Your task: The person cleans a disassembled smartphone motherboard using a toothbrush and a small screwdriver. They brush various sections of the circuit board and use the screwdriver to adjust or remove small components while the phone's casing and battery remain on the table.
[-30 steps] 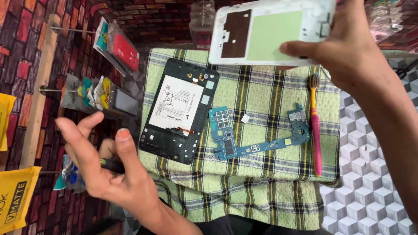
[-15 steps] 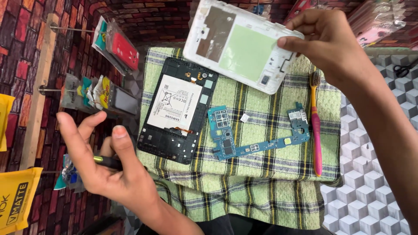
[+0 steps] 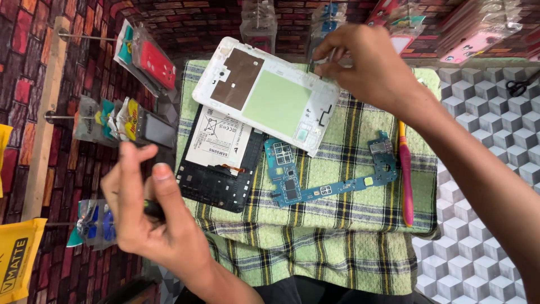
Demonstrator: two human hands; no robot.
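In the head view, a tablet lay in pieces on a green plaid cloth [image 3: 349,225] spread over the work surface. The disassembly looked well along: the white back cover [image 3: 264,93] was already off, the blue L-shaped circuit board [image 3: 315,174] lay loose on the cloth beside the black tablet frame [image 3: 216,169], and the frame's white battery [image 3: 216,138] sat exposed and appeared not yet removed. What remained, as far as the view showed, was the battery and whatever sat under it.

The right hand [image 3: 365,67] reached in from the upper right, forearm angled across the cloth, fingers pinched together on the far edge of the back cover, which it held tilted above the frame's top end, overlapping it. The left hand [image 3: 152,214] hovered at the lower left, off the cloth's edge, palm toward the camera, thumb and forefinger raised while the other fingers curled round a small dark tool [image 3: 153,209]; its tip was hidden, so its kind could not be told.

A pink-and-yellow toothbrush [image 3: 406,174] lay along the cloth's right side, just beside the board's end. Packaged phone cases [image 3: 149,59] hung on pegs against the brick-patterned wall, and black scissors [image 3: 520,87] rested at the far right on the cube-patterned surface.
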